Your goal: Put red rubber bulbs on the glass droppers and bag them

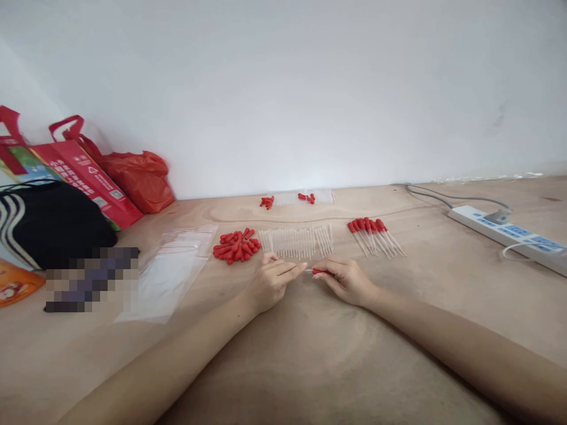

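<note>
My left hand is closed, its fingers pinching a thin clear dropper tube. Opposite it, my right hand grips a red rubber bulb that meets the tube's right end; how deep the tube sits in it is hidden. Just beyond my hands lies a row of clear dropper tubes. A pile of loose red bulbs is to the left of that row. On the right, several droppers with red bulbs fitted lie side by side.
Farther back are small red bulbs and a clear bag. Flat plastic zip bags lie at left, near a black drawstring bag and red bags. A white power strip with cables sits at right.
</note>
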### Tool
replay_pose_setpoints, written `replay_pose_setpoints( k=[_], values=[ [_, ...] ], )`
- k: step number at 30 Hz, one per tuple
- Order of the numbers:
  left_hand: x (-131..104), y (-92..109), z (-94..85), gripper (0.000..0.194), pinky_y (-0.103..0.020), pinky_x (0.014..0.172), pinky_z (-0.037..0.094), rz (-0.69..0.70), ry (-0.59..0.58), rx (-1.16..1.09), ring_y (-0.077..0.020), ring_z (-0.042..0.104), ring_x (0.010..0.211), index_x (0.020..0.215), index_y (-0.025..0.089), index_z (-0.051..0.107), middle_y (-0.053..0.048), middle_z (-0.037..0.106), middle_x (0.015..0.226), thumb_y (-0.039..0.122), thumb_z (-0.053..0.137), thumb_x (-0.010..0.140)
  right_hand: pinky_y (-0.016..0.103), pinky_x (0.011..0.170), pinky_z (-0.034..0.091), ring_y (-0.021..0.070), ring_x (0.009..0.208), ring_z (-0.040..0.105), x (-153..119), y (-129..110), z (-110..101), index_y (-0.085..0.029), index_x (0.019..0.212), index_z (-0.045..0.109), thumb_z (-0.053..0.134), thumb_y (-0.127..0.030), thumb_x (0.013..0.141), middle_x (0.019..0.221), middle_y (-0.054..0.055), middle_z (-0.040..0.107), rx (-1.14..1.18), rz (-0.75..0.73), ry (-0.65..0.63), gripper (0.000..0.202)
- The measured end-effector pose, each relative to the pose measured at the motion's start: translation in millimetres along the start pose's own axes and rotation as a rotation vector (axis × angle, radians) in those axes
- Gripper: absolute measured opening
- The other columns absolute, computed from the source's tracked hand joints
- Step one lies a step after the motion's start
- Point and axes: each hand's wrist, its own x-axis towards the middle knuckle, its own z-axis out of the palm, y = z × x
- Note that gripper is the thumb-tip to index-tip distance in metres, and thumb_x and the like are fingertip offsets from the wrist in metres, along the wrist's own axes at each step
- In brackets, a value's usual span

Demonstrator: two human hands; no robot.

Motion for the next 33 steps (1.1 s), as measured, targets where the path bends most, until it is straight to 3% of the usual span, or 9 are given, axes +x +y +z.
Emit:
replay_pose_setpoints(
  k=[9, 17, 27, 33],
  values=[
    [-2.3, 0.2, 5.6, 0.038, -0.032, 0.074, 0.028, 0.022, 0.024, 0.043, -0.0092, 0.058, 0.065, 0.113, 0.02, 0.049, -0.001, 0.068, 0.085, 0.004, 0.032, 0.083, 0.023, 0.057, 0.042, 0.0122, 0.062, 0.051, 0.7, 1.3, 0.4, -0.015, 0.084, 0.057, 0.044, -0.023, 0.083, 0.07, 0.005, 0.059, -0.027, -0.029, -0.041, 0.015],
    [-2.3, 2.8, 8.3, 0.041, -0.032, 0.076, 0.028, 0.042, 0.051, 0.036, -0.0097, 0.056, 0.062, 0.118, 0.021, 0.046, -0.001, 0.068, 0.084, 0.004, 0.034, 0.082, 0.027, 0.059, 0.04, 0.0146, 0.064, 0.051, 1.1, 0.5, 1.1, -0.016, 0.083, 0.057, 0.043, -0.028, 0.084, 0.07, 0.005, 0.058, -0.217, -0.067, -0.101, 0.018],
    [-1.7, 4.0, 8.9, 0.044, -0.035, 0.078, 0.03, 0.052, 0.03, 0.053, -0.0106, 0.055, 0.058, 0.118, 0.021, 0.047, -0.001, 0.068, 0.082, 0.003, 0.032, 0.081, 0.027, 0.063, 0.042, 0.0151, 0.067, 0.05, 2.6, 3.0, 2.7, -0.014, 0.091, 0.054, 0.037, -0.024, 0.086, 0.073, 0.007, 0.057, -0.142, -0.1, -0.188, 0.021],
    [-1.9, 3.9, 9.7, 0.042, -0.035, 0.079, 0.03, 0.029, 0.046, 0.042, -0.0104, 0.056, 0.058, 0.116, 0.021, 0.048, -0.001, 0.068, 0.083, 0.003, 0.035, 0.081, 0.025, 0.06, 0.042, 0.0137, 0.064, 0.051, 2.2, 1.7, 3.5, -0.016, 0.085, 0.056, 0.041, -0.024, 0.084, 0.07, 0.005, 0.057, -0.116, -0.048, -0.113, 0.017]
  ],
)
